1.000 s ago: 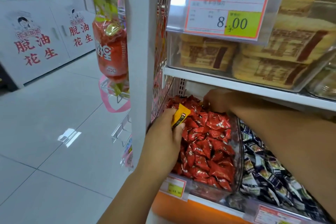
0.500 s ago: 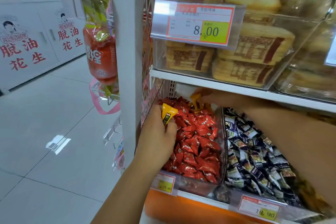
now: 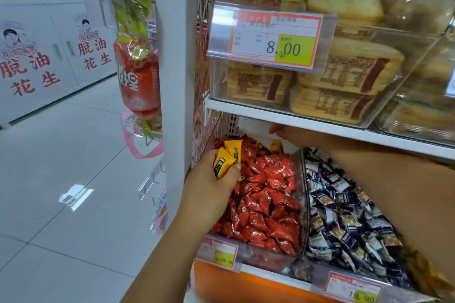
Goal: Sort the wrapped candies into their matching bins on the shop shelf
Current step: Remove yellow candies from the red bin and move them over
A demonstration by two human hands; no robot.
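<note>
My left hand [image 3: 211, 179] grips two yellow wrapped candies [image 3: 225, 160] above the left side of the clear bin [image 3: 302, 194] filled with red wrapped candies [image 3: 266, 194]. My right hand [image 3: 293, 135] reaches under the shelf board to the back of that bin. Another yellow candy [image 3: 277, 146] sits just below its fingers among the red ones. Whether those fingers pinch it is hidden. A bin of dark blue and white candies [image 3: 344, 219] stands to the right. Yellow wrappers [image 3: 423, 275] show at the far right edge.
The white shelf board [image 3: 320, 125] hangs low over the bins and carries clear boxes of packed cakes [image 3: 344, 76] with an 8.00 price tag [image 3: 273, 39]. A white upright post [image 3: 176, 56] stands left of the bins. Hanging snack bags [image 3: 138, 81] and tiled aisle floor lie left.
My left hand now shows two yellow candies instead of one and has lifted a little. My right hand stays at the back of the red bin. The view has shifted right and closer.
</note>
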